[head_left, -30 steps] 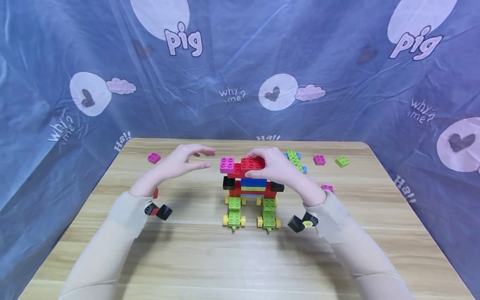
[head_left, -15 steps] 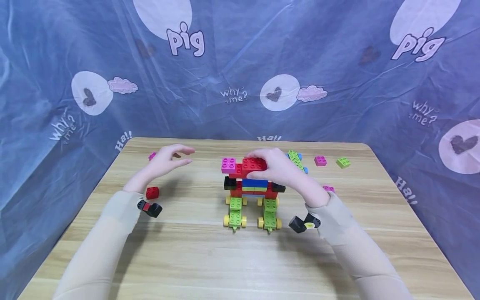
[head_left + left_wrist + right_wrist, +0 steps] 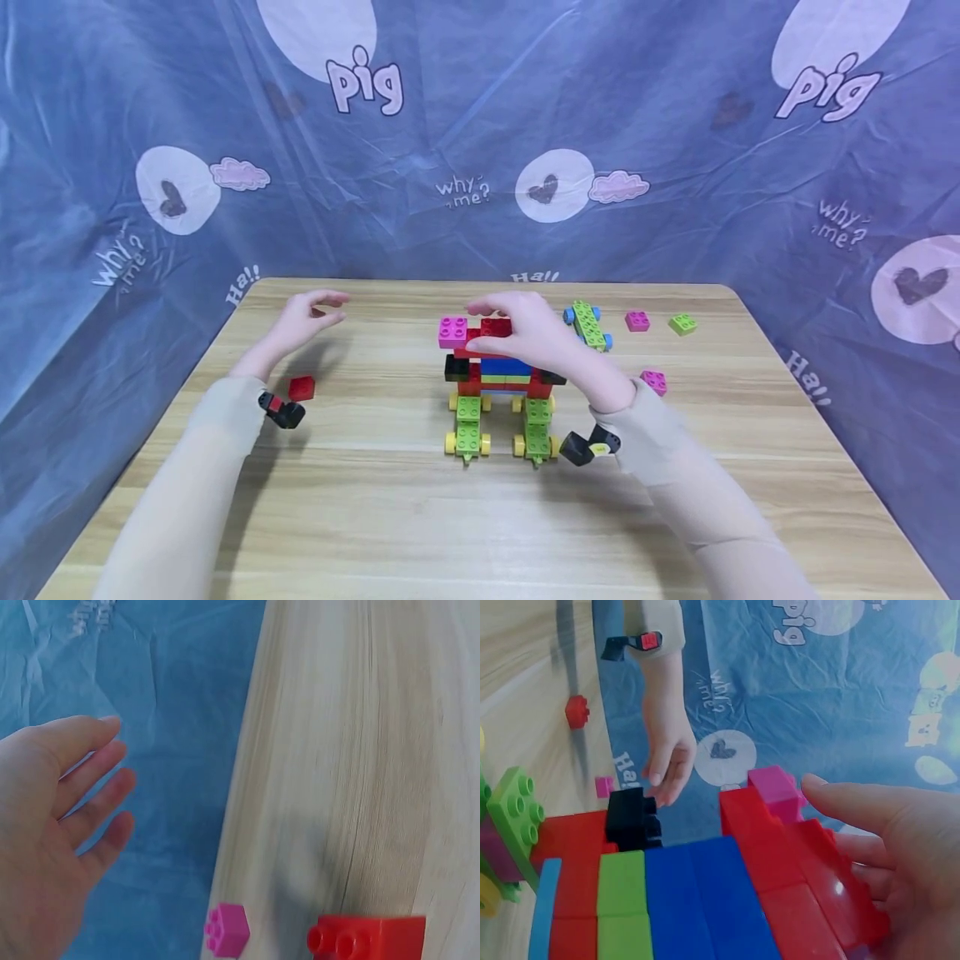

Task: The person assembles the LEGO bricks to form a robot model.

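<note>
A toy brick build (image 3: 508,367) stands mid-table on green wheeled bases (image 3: 537,433), with blue, black and red bricks above. At its top left sits a pink brick (image 3: 453,332) beside red bricks (image 3: 799,862). My right hand (image 3: 525,329) hovers around this top from the right, thumb in front and fingers behind, thumb tip close to the pink brick in the right wrist view. Nothing is pinched between them. My left hand (image 3: 300,321), fingers loosely bent and holding nothing, is over the table's left side, behind a loose red brick (image 3: 302,388).
A green wheeled base with blue wheels (image 3: 588,325) lies behind the build. Loose bricks farther right are pink (image 3: 637,321), green (image 3: 683,324) and pink again, nearer. Another pink brick (image 3: 227,930) lies near the left table edge. Patterned blue cloth (image 3: 480,125) walls the table.
My left hand has drawn away to the left from the build. My right hand has loosened from the red brick on top and slid left toward the pink one.
</note>
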`<control>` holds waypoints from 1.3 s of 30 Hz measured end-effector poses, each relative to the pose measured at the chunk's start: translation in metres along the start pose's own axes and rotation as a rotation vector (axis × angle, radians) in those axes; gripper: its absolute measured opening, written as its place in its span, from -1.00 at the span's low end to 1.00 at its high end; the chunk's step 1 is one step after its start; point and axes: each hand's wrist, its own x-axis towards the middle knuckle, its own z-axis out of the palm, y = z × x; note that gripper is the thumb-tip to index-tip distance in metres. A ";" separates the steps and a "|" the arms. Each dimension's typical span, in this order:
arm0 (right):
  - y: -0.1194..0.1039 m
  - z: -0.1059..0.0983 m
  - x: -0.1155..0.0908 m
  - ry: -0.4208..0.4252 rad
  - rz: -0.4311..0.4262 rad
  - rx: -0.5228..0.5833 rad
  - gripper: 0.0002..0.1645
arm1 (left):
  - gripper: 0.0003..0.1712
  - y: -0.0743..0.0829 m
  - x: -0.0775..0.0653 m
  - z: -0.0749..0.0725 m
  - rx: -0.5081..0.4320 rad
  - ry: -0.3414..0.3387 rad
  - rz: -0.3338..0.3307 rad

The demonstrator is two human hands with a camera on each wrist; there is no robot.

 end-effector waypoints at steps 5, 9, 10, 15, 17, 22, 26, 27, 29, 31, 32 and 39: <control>-0.003 0.005 0.007 -0.010 0.020 -0.041 -0.34 | -0.58 -0.010 0.003 -0.008 0.021 0.014 -0.054; -0.006 0.005 0.010 -0.011 0.012 -0.044 -0.36 | -0.59 -0.011 0.008 -0.014 0.031 0.024 -0.071; -0.006 0.004 0.011 -0.011 0.010 -0.045 -0.37 | -0.59 -0.010 0.010 -0.016 0.032 0.024 -0.071; -0.007 0.005 0.012 -0.019 0.021 -0.076 -0.40 | -0.57 -0.006 0.016 -0.021 0.054 0.015 -0.083; -0.007 0.006 0.012 -0.025 0.038 -0.092 -0.39 | -0.56 -0.009 0.017 -0.021 0.062 0.007 -0.097; -0.007 0.010 0.013 -0.036 0.070 -0.143 -0.34 | -0.53 -0.020 0.019 -0.024 0.074 -0.009 -0.109; -0.005 0.012 0.012 -0.025 0.071 -0.166 -0.36 | -0.52 -0.028 0.021 -0.028 0.075 -0.023 -0.122; -0.005 0.012 0.011 -0.021 0.073 -0.168 -0.36 | -0.51 -0.029 0.022 -0.029 0.070 -0.026 -0.131; -0.006 0.011 0.011 -0.015 0.078 -0.171 -0.37 | -0.50 -0.032 0.023 -0.031 0.069 -0.022 -0.151; -0.006 0.011 0.011 -0.011 0.083 -0.174 -0.38 | -0.48 -0.036 0.023 -0.031 0.053 -0.006 -0.177; -0.007 0.011 0.011 -0.010 0.084 -0.175 -0.38 | -0.47 -0.038 0.022 -0.031 0.047 0.001 -0.188; -0.006 0.014 0.010 -0.007 0.084 -0.182 -0.38 | -0.37 -0.053 0.016 -0.027 0.037 -0.023 -0.246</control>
